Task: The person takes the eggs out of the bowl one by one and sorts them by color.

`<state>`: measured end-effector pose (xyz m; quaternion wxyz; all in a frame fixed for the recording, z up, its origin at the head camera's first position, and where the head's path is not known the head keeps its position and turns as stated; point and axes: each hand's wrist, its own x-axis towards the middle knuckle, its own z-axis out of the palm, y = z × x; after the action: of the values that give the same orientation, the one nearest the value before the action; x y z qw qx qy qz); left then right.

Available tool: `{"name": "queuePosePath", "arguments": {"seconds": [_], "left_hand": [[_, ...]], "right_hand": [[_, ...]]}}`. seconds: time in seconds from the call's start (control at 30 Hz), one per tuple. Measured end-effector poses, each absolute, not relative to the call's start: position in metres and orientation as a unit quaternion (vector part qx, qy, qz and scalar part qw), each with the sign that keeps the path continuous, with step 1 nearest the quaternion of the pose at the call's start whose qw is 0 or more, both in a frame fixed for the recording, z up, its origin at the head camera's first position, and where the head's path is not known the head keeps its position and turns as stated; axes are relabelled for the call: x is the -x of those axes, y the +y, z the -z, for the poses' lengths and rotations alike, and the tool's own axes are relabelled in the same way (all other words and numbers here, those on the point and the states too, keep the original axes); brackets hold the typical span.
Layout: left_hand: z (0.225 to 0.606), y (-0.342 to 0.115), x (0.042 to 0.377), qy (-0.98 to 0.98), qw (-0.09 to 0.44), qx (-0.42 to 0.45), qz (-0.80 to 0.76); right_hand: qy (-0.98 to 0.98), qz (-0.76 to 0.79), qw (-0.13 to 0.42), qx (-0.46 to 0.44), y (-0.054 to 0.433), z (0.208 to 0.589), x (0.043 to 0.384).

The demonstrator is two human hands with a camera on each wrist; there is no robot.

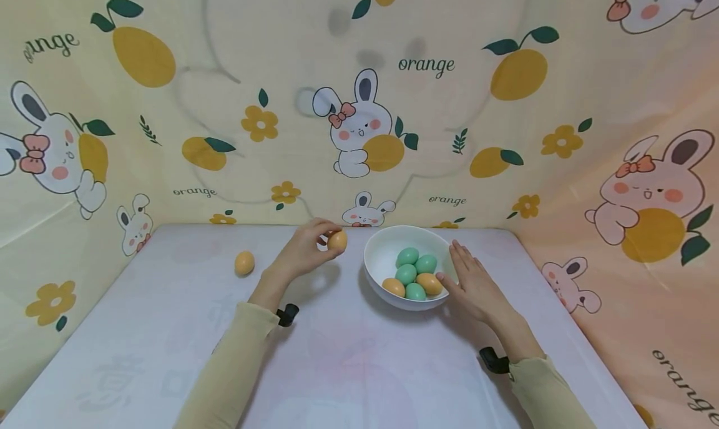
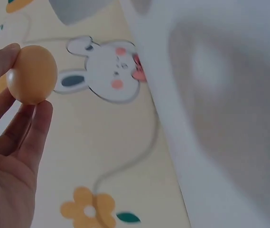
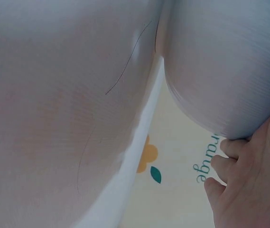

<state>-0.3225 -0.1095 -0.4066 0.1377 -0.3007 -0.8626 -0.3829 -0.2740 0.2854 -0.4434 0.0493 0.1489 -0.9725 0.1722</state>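
My left hand pinches a yellow-orange egg between thumb and fingertips, raised over the table to the left of a white bowl. The same egg shows large in the left wrist view. Inside the bowl lie several green eggs and two yellow-orange eggs. My right hand rests against the bowl's right side with fingers extended, its thumb at the rim. Seen from the right wrist, its fingers lie beside the bowl's outer wall.
Another yellow-orange egg sits alone at the left of the white table. Behind the table's back edge hangs a patterned cloth with rabbits and oranges. More of that cloth lines both sides.
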Motion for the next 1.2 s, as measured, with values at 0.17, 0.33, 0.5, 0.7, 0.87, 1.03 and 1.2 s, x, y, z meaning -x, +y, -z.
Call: {"name": "queuePosePath", "arguments": {"seconds": [0.17,0.33,0.5,0.7,0.87,1.03,1.2], "left_hand": [[0.409,-0.129,0.324,-0.874,0.141,0.296,0.358],[0.410,-0.149,0.326,-0.891,0.123,0.274,0.339],[0.411,-0.170,0.328,-0.913,0.094,0.244,0.313],[0.412,-0.195,0.335,-0.927,0.055,0.222,0.296],[0.414,-0.215,0.340,-0.938,0.042,0.211,0.271],[0.417,-0.230,0.343,-0.944,0.025,0.208,0.255],[0.424,-0.242,0.347,-0.951,-0.013,0.186,0.248]], "right_hand": [[-0.972,-0.174,0.051,-0.151,0.287,0.444,0.273],[-0.971,-0.175,0.051,-0.153,0.288,0.444,0.272],[-0.970,-0.175,0.054,-0.158,0.289,0.444,0.272],[-0.971,-0.175,0.052,-0.157,0.288,0.443,0.272],[-0.971,-0.176,0.049,-0.151,0.287,0.442,0.273],[-0.972,-0.173,0.049,-0.148,0.287,0.441,0.273],[-0.971,-0.180,0.045,-0.151,0.286,0.442,0.273]]}}
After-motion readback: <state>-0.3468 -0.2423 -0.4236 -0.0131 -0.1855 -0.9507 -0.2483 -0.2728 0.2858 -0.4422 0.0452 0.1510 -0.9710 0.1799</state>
